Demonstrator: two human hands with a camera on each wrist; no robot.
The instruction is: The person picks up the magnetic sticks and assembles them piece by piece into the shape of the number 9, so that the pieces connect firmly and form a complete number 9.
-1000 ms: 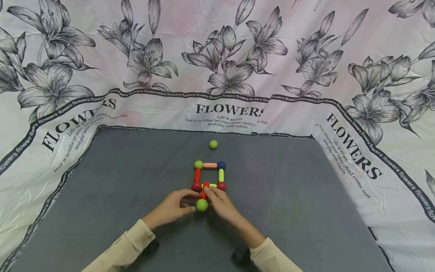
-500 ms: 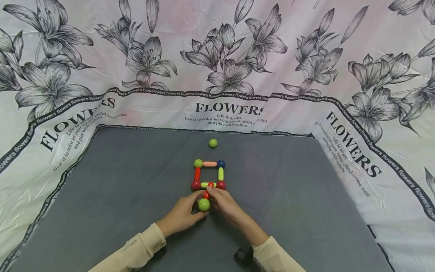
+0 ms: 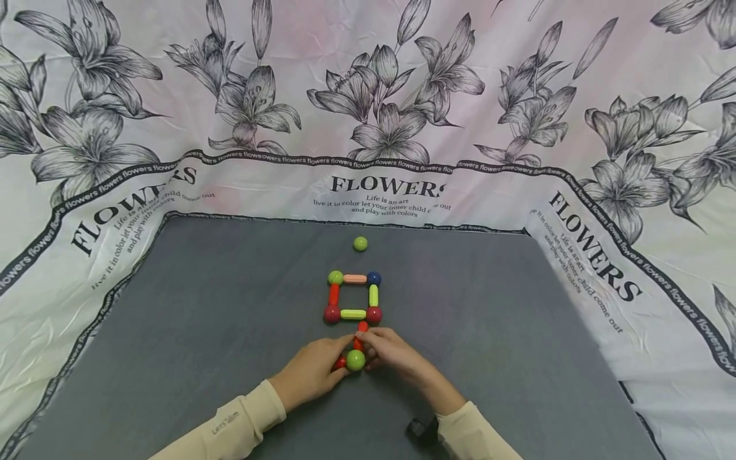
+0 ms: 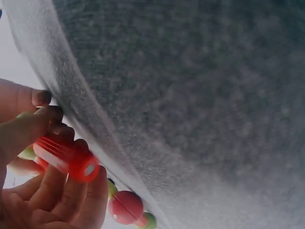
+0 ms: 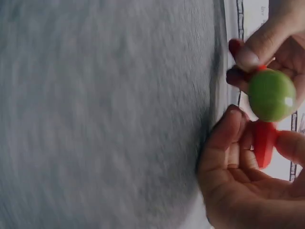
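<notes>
A green ball point(image 3: 355, 360) from a ball-and-rod building set sits between my two hands. My right hand point(image 3: 397, 354) pinches a red rod point(image 5: 264, 145) that joins the ball. Another red rod point(image 3: 340, 363) meets the ball's left side, and my left hand point(image 3: 313, 370) grips it with curled fingers. In the left wrist view, a red rod point(image 4: 66, 157) shows a silvery end, partly covered by fingers. Just beyond the hands lies a square of coloured rods and balls, with a yellow-green front rod point(image 3: 353, 314) between two red balls; the near right one is the red ball point(image 3: 374, 315).
A loose green ball point(image 3: 360, 243) lies farther back on the grey tabletop point(image 3: 230, 287). Flower-printed cloth point(image 3: 391, 191) stands around the back and sides. A dark object point(image 3: 421, 431) is by the right sleeve.
The left hand has closed in from beside the ball and now grips a red rod there. Ball and right-hand rod have shifted right and nearer, off the square's front rod.
</notes>
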